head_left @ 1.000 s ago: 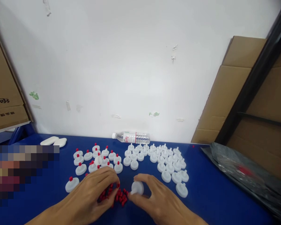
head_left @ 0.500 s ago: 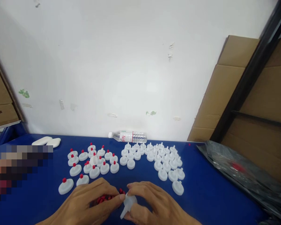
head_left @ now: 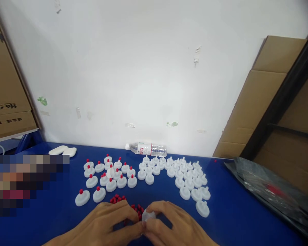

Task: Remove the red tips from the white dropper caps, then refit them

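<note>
My right hand [head_left: 169, 220] grips a white plastic nozzle lid [head_left: 148, 215] at the bottom centre, fingers around its round base. The lid's spout is hidden by the fingers. Against it, my left hand [head_left: 110, 218] is closed, thumb and forefinger pinched at the spout side; whatever lies between them cannot be made out. Small red caps [head_left: 117, 198] are heaped just beyond and partly beneath my left hand. Beyond it to the left stand several white lids with red caps on their spouts [head_left: 91, 181]. Several uncapped white lids [head_left: 185, 193] are grouped to the right.
A clear water bottle [head_left: 157, 149] lies along the wall at the back of the blue table [head_left: 236, 205]. Two white oval objects [head_left: 58, 150] rest at the back left. On the right is a grey plastic bag [head_left: 269, 191]; cardboard [head_left: 261, 92] leans behind it.
The view has shifted slightly left. The held lid has turned so its spout no longer shows, and my left fingers have come up against my right hand. More of the red caps show.
</note>
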The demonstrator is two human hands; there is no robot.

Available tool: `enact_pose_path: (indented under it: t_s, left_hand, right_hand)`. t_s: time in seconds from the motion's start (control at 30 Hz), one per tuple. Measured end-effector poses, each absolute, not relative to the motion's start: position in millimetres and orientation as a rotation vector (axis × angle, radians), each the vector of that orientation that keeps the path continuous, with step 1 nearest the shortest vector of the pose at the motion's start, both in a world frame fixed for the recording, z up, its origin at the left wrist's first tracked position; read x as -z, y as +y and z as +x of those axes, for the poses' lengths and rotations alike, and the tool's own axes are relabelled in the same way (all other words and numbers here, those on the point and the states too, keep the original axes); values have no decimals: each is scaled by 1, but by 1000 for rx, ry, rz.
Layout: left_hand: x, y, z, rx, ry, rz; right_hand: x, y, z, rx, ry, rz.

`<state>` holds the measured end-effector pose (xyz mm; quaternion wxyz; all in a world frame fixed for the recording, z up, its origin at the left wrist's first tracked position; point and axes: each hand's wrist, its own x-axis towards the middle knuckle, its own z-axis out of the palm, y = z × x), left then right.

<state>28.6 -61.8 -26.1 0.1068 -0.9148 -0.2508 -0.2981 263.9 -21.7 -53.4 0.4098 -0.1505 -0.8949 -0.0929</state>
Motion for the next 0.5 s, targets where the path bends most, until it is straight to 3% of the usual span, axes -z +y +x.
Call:
enact_pose_path:
  t_s: [0.23, 0.5]
  left_hand:
    - [29, -68, 26, 691, -767, -2608]
    - [16, -68, 33, 1005, -810, -2426]
  right_hand:
    - [54, -24, 261, 297, -2201, -410]
    - [45, -27, 258, 315, -2147, -563]
